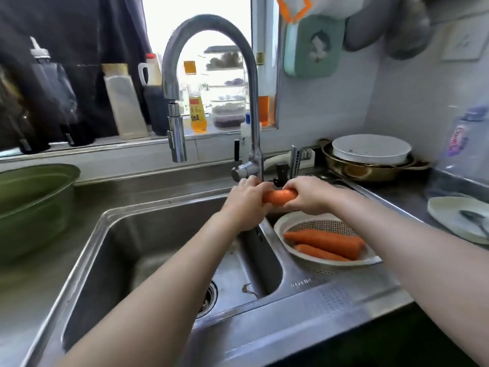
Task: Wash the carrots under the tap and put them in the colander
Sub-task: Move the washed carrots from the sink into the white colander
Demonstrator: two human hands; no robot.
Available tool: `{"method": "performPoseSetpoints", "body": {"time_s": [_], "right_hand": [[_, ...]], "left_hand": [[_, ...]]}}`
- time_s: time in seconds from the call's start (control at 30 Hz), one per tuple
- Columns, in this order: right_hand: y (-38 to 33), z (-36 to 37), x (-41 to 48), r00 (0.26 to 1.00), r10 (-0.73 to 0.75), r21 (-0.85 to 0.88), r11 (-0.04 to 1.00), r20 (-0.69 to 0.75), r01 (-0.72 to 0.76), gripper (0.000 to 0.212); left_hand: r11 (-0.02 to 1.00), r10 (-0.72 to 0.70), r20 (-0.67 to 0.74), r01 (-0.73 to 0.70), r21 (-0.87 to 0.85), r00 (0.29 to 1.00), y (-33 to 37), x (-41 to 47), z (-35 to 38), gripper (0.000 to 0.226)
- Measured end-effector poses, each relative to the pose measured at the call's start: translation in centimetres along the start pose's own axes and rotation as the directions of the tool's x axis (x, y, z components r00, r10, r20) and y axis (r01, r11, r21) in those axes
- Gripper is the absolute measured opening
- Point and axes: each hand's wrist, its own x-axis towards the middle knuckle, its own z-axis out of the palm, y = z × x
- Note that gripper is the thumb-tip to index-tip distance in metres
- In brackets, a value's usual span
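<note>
Both hands grip one carrot [279,196] level between them, left hand [244,198] on its left end, right hand [308,196] on its right, above the colander [280,224] holding two more carrots [325,243].

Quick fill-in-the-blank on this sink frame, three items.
1. The left hand and right hand together grip one ___.
2. The colander holding carrots stands ___ of the sink basin.
3. The big bowl on the counter is coloured ___.
Missing: carrot; right; green.
</note>
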Motion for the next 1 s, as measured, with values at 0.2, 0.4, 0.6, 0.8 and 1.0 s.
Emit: {"method": "performPoseSetpoints", "body": {"time_s": [0.2, 0.4, 0.6, 0.8, 1.0], "right_hand": [[7.6, 1.9, -1.2, 0.977, 0.193, -0.038, 0.981, 0.091, -0.19, 0.05], [12.0, 6.1, -0.8, 0.956, 0.276, -0.022, 0.961, 0.1, -0.275, 0.056], [13.1, 7.6, -0.2, 0.963, 0.254, -0.045, 0.967, 0.092, -0.251, 0.055], [9.7, 6.0, 0.3, 0.978, 0.197, 0.064, 0.978, 0.068, -0.201, 0.048], [1.1, 4.1, 0.1, 1.0, -0.009, 0.186, 0.983, 0.001, 0.009, 0.025]], "left_hand": [[0.998, 0.024, 0.262, -0.006, -0.068, 0.965, 5.2, 4.5, 4.9, 0.056], [0.996, -0.078, 0.534, 0.045, 0.076, 0.842, 6.8, 6.7, 8.7, 0.052], [0.994, -0.091, 0.577, 0.044, 0.095, 0.812, 7.0, 6.6, 9.2, 0.065], [1.0, -0.017, 0.383, 0.012, 0.015, 0.924, 5.1, 5.5, 8.2, 0.057], [0.997, 0.019, 0.022, -0.017, -0.073, 1.0, -0.1, 0.9, 3.5, 0.013]]}}
